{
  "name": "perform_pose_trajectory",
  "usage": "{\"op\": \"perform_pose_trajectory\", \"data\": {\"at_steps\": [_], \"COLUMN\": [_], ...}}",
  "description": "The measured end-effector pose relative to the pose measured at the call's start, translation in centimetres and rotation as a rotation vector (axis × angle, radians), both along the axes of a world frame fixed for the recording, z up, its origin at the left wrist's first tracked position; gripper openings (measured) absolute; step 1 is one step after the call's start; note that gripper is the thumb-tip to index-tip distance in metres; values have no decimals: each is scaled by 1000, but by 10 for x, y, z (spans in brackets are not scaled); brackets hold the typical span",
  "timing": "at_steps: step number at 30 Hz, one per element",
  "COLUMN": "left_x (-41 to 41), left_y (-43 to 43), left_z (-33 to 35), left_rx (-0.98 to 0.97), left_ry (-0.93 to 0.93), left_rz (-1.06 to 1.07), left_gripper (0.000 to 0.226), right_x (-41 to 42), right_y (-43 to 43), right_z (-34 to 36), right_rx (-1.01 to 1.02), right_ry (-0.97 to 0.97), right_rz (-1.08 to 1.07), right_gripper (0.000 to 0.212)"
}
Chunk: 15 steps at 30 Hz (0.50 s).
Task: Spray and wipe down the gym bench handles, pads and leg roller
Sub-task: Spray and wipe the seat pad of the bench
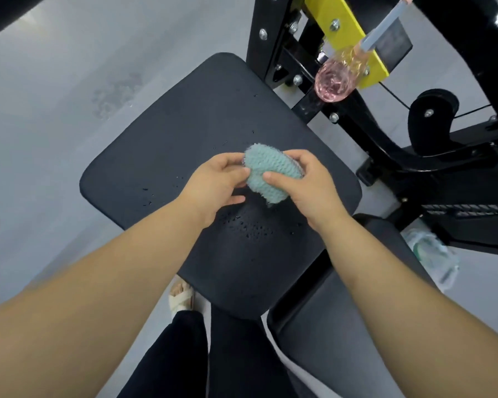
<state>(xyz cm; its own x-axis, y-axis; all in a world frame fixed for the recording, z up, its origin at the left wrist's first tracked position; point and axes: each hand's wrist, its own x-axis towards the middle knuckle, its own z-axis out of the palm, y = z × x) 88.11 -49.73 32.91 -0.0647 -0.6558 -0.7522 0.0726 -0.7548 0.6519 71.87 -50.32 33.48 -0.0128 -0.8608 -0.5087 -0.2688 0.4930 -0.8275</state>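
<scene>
A teal cloth (266, 168), folded into a wad, hangs just above the black seat pad (167, 130). My left hand (216, 186) pinches its left edge and my right hand (308, 182) grips its right side, thumb across the front. Spray droplets dot the pad below the hands. A second black pad (342, 311) lies at the lower right. A pink see-through spray bottle (338, 77) with a grey nozzle rests on the machine's frame at the upper right.
The black steel frame (270, 38) with a yellow plate (342, 27) rises behind the seat. A crumpled clear plastic bag (431, 254) lies on the grey floor at the right. My legs and a sandalled foot (181, 300) stand below the seat's near edge.
</scene>
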Motion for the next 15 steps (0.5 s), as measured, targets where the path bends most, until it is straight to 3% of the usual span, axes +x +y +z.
{"op": "perform_pose_trajectory", "data": {"at_steps": [3, 5, 7, 10, 12, 15], "left_x": [17, 29, 39, 53, 58, 68], "left_y": [31, 51, 73, 111, 131, 152], "left_z": [-4, -8, -11, -16, -18, -23], "left_rx": [-62, -112, -160, -224, -215, -221], "left_ry": [-221, -362, -492, -657, -695, -709], "left_rz": [-118, -222, -356, -584, -689, -833], "left_gripper": [26, 26, 29, 35, 42, 52], "right_x": [-14, -18, -14, 7, 20, 39], "right_y": [18, 32, 56, 104, 113, 109], "right_z": [6, -1, -21, -48, -54, -67], "right_rx": [-345, -547, -513, -321, -341, -312], "right_ry": [402, 608, 687, 749, 826, 929], "right_rz": [64, 249, 493, 747, 604, 425], "right_gripper": [32, 30, 37, 68, 73, 59]}}
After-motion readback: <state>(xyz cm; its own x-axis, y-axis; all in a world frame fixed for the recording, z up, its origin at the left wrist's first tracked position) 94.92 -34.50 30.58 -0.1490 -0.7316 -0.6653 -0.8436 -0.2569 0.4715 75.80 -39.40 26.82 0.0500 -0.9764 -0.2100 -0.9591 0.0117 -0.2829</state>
